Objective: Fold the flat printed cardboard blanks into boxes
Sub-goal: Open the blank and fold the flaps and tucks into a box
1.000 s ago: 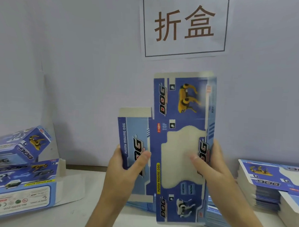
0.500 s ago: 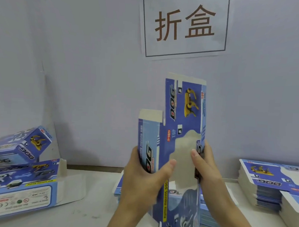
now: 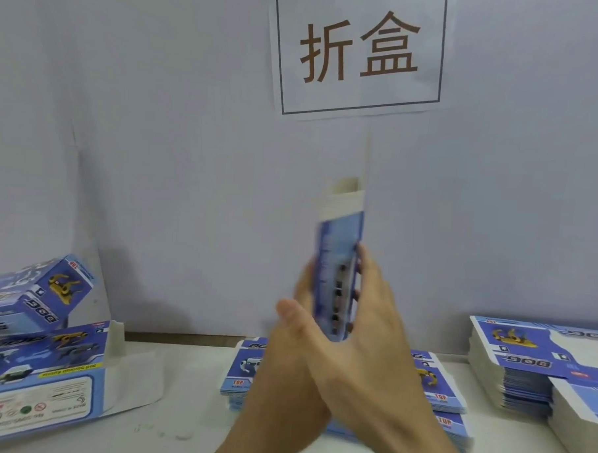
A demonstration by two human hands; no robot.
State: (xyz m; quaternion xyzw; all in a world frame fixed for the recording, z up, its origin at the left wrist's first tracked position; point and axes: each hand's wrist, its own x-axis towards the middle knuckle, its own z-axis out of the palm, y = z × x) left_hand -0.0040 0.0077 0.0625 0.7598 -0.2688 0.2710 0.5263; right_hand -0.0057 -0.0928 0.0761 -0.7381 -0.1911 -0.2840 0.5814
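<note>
A blue printed cardboard blank point(image 3: 339, 262) stands upright in front of me, turned almost edge-on, with a white flap at its top. My left hand point(image 3: 295, 356) grips it from the left and my right hand point(image 3: 372, 329) presses flat on its right side. Both hands hold the blank above the table. Its lower part is hidden behind my palms. Under my hands lies a stack of flat blanks point(image 3: 444, 390).
A tall stack of flat blanks point(image 3: 524, 366) sits at the right. At the left are a folded blue box point(image 3: 37, 293) and a larger open box point(image 3: 41, 376) beneath it. A paper sign point(image 3: 358, 51) hangs on the wall behind the white table point(image 3: 179, 426).
The blank has turned from facing me flat to nearly edge-on, its panels swung together. My hands have come close to each other, one on either side of it.
</note>
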